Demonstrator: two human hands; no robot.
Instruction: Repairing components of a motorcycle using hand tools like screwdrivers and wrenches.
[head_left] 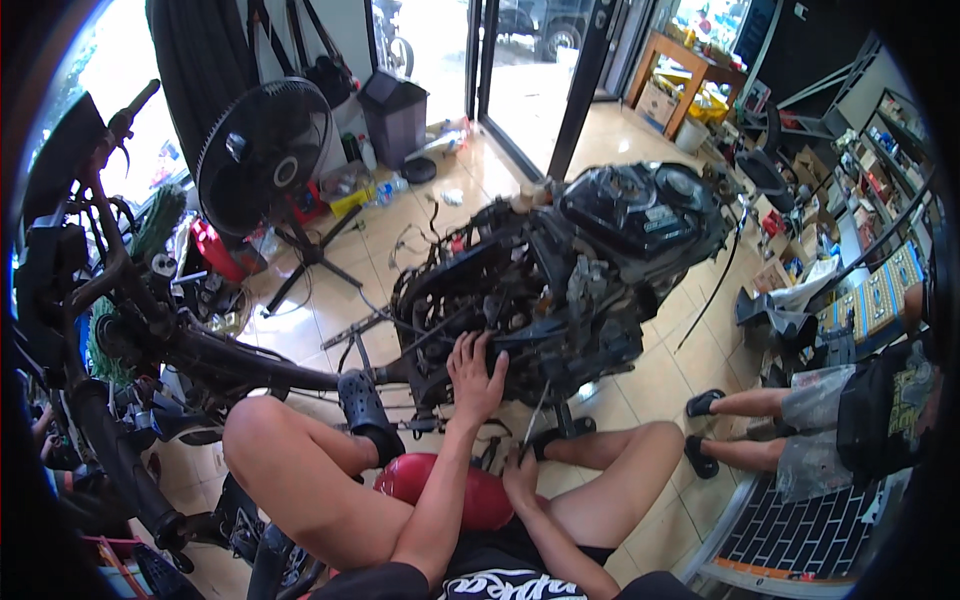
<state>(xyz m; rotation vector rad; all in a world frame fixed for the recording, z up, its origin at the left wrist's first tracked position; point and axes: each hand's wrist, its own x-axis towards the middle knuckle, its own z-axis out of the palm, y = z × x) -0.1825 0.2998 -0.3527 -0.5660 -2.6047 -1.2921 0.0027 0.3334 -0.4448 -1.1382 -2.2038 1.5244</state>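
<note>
In front of me stands a partly stripped motorcycle (520,290), its engine and wiring exposed, with a dark fuel tank (640,210) on top at the far right. My left hand (475,378) rests against the near side of its frame, fingers stretched out and apart, gripping nothing. Lower and to the right, my right hand (520,476) is closed around a slim metal-shafted hand tool (538,415), whose shaft points up toward the lower engine. The tool's handle is mostly hidden in the fingers, and where its tip ends is unclear. Beneath my forearms sits a rounded red seat (410,478).
A bare motorcycle frame (240,355) stands close on my left. Beyond are a black standing fan (265,155) and a grey bin (393,115). Another person's legs (745,403) are at the right, near a crate-like black panel (800,525). Cluttered shelves (885,150) line the right.
</note>
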